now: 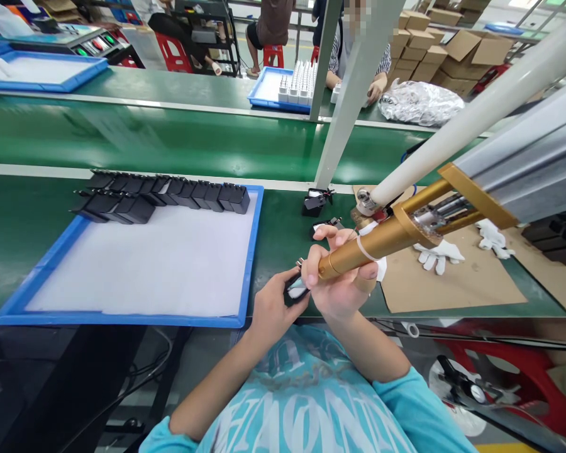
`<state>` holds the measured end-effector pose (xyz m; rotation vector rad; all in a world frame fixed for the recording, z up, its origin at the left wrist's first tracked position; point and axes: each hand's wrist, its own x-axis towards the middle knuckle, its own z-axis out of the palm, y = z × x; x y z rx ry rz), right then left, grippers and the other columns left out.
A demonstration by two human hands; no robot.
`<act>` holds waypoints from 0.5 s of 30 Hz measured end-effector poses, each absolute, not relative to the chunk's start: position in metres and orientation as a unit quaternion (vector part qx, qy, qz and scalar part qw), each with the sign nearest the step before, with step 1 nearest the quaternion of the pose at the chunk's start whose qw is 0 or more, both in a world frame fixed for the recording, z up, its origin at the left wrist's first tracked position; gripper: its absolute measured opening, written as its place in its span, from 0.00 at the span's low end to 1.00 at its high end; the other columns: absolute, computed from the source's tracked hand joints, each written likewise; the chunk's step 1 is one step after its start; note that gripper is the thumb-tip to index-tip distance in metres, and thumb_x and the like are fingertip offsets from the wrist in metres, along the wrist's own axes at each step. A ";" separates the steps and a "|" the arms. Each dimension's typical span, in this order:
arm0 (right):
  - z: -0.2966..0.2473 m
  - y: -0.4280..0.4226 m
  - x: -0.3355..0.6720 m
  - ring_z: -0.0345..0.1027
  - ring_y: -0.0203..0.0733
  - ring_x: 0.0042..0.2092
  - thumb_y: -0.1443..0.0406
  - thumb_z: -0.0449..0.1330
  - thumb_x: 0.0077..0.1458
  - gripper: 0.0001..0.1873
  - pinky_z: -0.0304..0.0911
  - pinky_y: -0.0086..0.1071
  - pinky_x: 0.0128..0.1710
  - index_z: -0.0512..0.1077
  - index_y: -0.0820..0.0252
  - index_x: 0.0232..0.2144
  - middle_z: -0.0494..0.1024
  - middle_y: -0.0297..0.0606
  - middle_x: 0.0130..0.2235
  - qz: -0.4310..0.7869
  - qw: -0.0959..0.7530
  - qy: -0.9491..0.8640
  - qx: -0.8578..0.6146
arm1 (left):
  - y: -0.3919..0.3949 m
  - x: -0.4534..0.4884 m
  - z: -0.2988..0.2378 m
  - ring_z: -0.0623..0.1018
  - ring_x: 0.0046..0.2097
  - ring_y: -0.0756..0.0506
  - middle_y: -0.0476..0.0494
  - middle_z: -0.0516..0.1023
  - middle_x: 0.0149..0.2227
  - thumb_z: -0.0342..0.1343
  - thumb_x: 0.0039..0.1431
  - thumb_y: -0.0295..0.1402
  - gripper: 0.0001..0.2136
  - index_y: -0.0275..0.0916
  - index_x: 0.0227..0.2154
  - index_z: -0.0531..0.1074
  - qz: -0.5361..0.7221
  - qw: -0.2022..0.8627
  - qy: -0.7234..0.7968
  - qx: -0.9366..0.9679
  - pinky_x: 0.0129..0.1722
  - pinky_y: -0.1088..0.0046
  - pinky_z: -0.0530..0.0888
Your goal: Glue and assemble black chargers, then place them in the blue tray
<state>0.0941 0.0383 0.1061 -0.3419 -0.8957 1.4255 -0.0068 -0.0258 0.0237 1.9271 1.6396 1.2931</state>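
Hands meet at lower centre of frame: left hand (270,309) clamps the adapter (296,288); right hand (344,286) grips the screwdriver (382,244). Advisable: keep tip square to adapter, both grips steady.

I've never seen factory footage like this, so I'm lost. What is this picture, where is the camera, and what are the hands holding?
No machine here: the single picture comes from a camera worn on a person's head, looking down at their own bare hands over a green bench. The left hand holds a small black part. The right hand grips a gold tool that reaches in from the upper right beside a white pole; its tip is at the part. Left on the bench lies a blue tray with a white lining and rows of black parts along its far edge. To the right lie a cardboard sheet and white gloves. Across the bench, another person's hand rests near a tray of white parts.
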 end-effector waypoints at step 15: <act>0.099 0.048 0.126 0.63 0.30 0.17 0.38 0.51 0.51 0.27 0.55 0.28 0.11 0.71 0.50 0.39 0.72 0.33 0.41 0.608 0.680 -0.366 -0.185 | -0.013 -0.017 0.017 0.71 0.56 0.37 0.36 0.71 0.56 0.61 0.54 0.39 0.25 0.41 0.55 0.63 0.328 0.353 0.631 0.607 0.56 0.54 0.67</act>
